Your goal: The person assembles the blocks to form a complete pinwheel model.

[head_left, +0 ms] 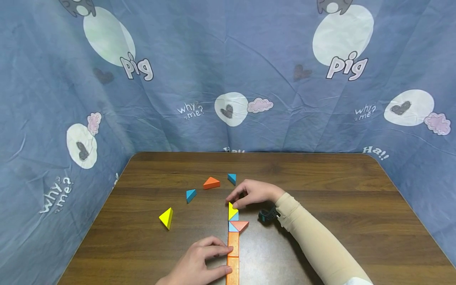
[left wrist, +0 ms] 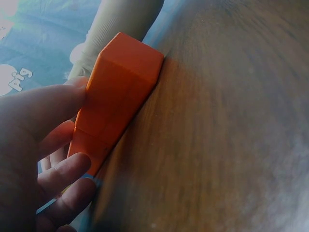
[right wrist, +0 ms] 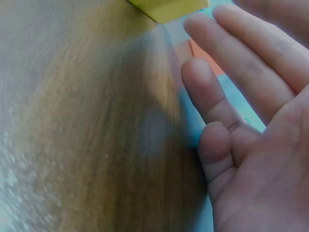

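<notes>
In the head view, my right hand (head_left: 254, 193) reaches the far end of a column of blocks. Its thumb and index finger pinch the tip of a yellow triangular block (head_left: 232, 211); the right wrist view shows its other fingers half bent. Against that block lies a light blue triangle (head_left: 234, 217). Nearer sit another light blue triangle (head_left: 232, 227) and an orange-red triangle (head_left: 240, 225) jutting right. My left hand (head_left: 204, 259) rests thumb and fingertips along the left edge of two orange rectangular blocks (head_left: 233, 244), laid end to end and also seen in the left wrist view.
Loose on the wooden table (head_left: 320, 174) are a yellow triangle (head_left: 166, 218), a blue triangle (head_left: 190, 195), an orange triangle (head_left: 211, 183) and another blue triangle (head_left: 232, 179). A black strap (head_left: 268, 215) hangs at the right wrist. Blue printed cloth (head_left: 228, 59) rises behind.
</notes>
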Available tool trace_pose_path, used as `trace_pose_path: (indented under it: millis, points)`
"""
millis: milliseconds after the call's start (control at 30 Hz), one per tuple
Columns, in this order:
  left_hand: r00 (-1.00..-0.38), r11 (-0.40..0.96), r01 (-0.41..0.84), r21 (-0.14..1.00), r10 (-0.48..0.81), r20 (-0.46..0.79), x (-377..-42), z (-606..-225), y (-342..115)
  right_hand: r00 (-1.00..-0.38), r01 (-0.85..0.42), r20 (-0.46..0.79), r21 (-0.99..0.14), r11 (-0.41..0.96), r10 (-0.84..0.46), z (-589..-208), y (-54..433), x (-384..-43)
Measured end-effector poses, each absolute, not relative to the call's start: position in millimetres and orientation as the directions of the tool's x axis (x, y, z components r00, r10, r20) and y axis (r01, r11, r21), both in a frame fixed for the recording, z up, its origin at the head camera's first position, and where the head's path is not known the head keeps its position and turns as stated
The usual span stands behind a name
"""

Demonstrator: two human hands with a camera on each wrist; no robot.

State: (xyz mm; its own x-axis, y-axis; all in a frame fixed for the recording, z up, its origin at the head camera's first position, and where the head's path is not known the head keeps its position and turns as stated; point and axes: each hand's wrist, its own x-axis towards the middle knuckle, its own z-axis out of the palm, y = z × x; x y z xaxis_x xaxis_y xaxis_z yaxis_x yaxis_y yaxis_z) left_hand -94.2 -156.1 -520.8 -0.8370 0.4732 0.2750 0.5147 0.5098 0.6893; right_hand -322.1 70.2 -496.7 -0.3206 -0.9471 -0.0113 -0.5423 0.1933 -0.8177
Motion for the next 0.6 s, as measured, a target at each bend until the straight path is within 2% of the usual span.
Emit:
trace_pose_path:
  millis: [167, 433, 600]
  points:
    - [-0.814, 0.489, 0.557, 0.671, 0.48, 0.327, -94.4, -521.8, -155.3, -0.37, -0.537, 0.015, -0.819, 0.2, -0.929, -495.3, 74.4, -320.2]
    - [-0.821, 0.506, 0.549, 0.666, 0.478, 0.314, -93.6, -522.8, -155.7, -0.553, -0.596, 0.162, -0.762, 0.253, -0.817, -480.3, 92.5, -299.1]
    - [-0.803, 0.497, 0.583, 0.643, 0.474, 0.362, -94.7, -524.7, -156.6, -0.624, -0.653, 0.278, -0.699, 0.291, -0.731, -469.6, 106.4, -269.2]
